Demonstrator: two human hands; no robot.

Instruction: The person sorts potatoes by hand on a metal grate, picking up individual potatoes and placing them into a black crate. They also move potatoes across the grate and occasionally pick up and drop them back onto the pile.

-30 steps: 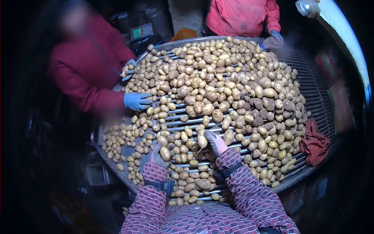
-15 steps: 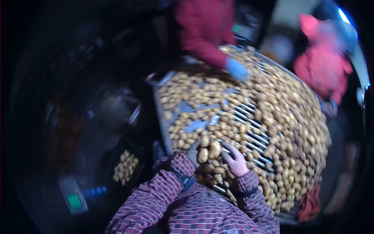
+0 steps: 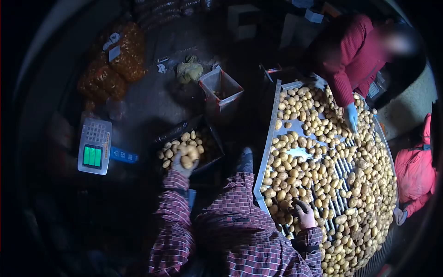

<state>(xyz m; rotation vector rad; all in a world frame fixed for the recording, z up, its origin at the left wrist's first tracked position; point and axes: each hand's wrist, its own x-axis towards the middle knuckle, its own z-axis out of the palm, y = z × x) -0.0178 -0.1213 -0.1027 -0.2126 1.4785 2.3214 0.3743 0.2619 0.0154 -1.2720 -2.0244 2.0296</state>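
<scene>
My left hand (image 3: 182,169), in a greyish glove, is closed around potatoes (image 3: 187,161) over a dark crate (image 3: 213,162) of potatoes. The held potatoes are slightly blurred. On the sorting table, my right hand (image 3: 305,215) rests among the potatoes (image 3: 362,184), its dark-gloved fingers curled round a brownish potato (image 3: 290,206) near the left edge. The fingers partly hide that potato.
A scale (image 3: 94,146) with a green display stands left of the crate. Beyond are a square bin (image 3: 221,85) and filled mesh sacks (image 3: 121,62). A co-worker's blue-gloved hand (image 3: 351,117) reaches onto the table; another person in red (image 3: 415,173) stands at right.
The view has swung left. My left hand has moved from the table to the crate with potatoes; my right hand has stayed over the table, apart from the left.
</scene>
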